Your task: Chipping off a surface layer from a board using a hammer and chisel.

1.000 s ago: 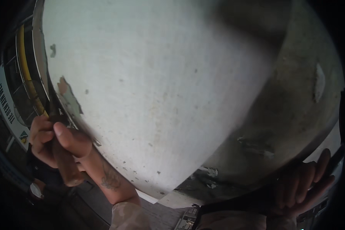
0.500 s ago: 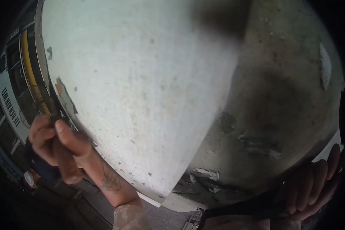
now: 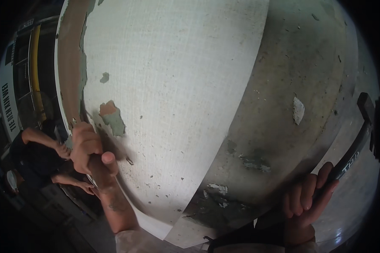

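A large white panel with chipped, peeling paint fills the middle of the view. Against its left edge, beside a stripped reddish-brown strip, my left hand is closed in a fist with the thumb out. Whatever that fist holds, if anything, is hidden by the fingers. My right hand is wrapped round the handle of a hammer at the lower right. The dark hammer head points up and away, apart from the panel. A patch of bared, flaked paint shows just above my left hand.
To the right of the panel lies a grey, stained surface with flakes on it. Another person in dark clothes works at the left, hands near the panel's edge. Behind stands a white-and-yellow structure.
My left hand has moved right, up to the panel's edge. The hammer in my right hand has come into clear view. My view has shifted, showing more of the stripped strip and the other person.
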`<action>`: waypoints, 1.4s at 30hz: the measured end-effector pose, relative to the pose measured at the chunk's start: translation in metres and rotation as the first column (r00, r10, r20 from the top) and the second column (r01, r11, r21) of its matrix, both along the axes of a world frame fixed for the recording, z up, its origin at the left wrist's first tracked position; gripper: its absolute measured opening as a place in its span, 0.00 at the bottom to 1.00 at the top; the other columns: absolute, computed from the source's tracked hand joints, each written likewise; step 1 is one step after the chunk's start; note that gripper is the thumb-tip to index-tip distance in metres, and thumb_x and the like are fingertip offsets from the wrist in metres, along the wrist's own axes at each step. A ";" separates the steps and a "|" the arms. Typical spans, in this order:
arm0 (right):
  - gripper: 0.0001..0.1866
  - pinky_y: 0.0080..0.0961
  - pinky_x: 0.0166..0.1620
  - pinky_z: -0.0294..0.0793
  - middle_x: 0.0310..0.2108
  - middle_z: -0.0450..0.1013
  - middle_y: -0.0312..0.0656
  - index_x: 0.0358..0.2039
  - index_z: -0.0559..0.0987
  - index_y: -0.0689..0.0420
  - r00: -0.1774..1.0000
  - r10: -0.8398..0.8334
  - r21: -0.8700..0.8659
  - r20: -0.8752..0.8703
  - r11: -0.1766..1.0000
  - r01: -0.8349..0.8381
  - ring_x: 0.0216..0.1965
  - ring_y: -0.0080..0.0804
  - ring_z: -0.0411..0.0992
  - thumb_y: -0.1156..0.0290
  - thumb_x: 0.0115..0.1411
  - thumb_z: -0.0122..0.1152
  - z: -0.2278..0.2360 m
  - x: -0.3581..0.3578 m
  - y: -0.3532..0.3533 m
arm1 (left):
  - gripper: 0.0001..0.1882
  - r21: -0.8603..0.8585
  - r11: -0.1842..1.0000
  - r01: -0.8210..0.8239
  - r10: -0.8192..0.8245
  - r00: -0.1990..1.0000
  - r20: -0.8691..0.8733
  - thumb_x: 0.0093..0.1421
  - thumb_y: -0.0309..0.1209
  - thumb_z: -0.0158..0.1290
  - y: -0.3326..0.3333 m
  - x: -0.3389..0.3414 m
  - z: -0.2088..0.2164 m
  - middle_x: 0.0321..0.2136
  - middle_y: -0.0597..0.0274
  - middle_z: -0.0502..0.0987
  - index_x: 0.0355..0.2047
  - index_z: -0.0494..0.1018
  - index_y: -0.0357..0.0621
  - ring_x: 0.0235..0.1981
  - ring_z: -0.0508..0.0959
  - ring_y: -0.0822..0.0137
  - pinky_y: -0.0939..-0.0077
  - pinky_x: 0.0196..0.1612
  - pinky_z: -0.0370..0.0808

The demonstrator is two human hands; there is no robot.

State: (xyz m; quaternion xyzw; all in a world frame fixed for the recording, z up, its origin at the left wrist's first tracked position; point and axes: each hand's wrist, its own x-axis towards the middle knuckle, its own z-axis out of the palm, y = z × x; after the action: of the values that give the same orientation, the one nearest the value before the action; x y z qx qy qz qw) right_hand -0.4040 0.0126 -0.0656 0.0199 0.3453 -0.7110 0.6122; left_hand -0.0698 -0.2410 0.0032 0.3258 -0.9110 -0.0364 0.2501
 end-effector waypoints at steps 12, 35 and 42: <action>0.18 0.24 0.09 0.56 0.15 0.56 0.34 0.37 0.57 0.47 1.000 -0.007 0.017 -0.017 1.000 0.007 0.08 0.24 0.52 0.48 0.79 0.33 -0.005 0.003 -0.009 | 0.23 0.051 0.998 -0.039 0.036 0.998 0.054 0.62 0.41 0.65 0.002 -0.013 -0.017 0.21 0.60 0.70 0.22 0.66 0.41 0.30 0.72 0.58 0.62 0.37 0.71; 0.15 0.22 0.12 0.58 0.15 0.55 0.32 0.37 0.59 0.51 0.977 -0.031 0.097 -0.209 0.994 0.052 0.10 0.20 0.52 0.54 0.79 0.40 0.008 0.023 -0.020 | 0.19 -0.079 0.997 0.008 -0.031 0.956 -0.293 0.60 0.30 0.65 0.007 -0.065 -0.015 0.18 0.59 0.69 0.20 0.66 0.40 0.23 0.71 0.56 0.65 0.28 0.70; 0.18 0.20 0.10 0.54 0.14 0.53 0.31 0.33 0.61 0.50 0.882 0.067 0.163 -0.466 0.987 0.011 0.09 0.19 0.50 0.52 0.78 0.44 0.010 0.031 -0.020 | 0.16 -0.069 0.995 -0.070 0.041 0.934 -0.356 0.54 0.22 0.64 -0.006 -0.061 -0.009 0.18 0.60 0.70 0.18 0.66 0.42 0.23 0.72 0.57 0.68 0.27 0.70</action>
State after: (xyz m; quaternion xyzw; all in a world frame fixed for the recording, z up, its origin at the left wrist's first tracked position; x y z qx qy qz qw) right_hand -0.3734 -0.0072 -0.0553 -0.1087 0.5396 -0.6555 0.5170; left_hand -0.1311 -0.2470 -0.0055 0.3291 -0.8424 -0.0507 0.4237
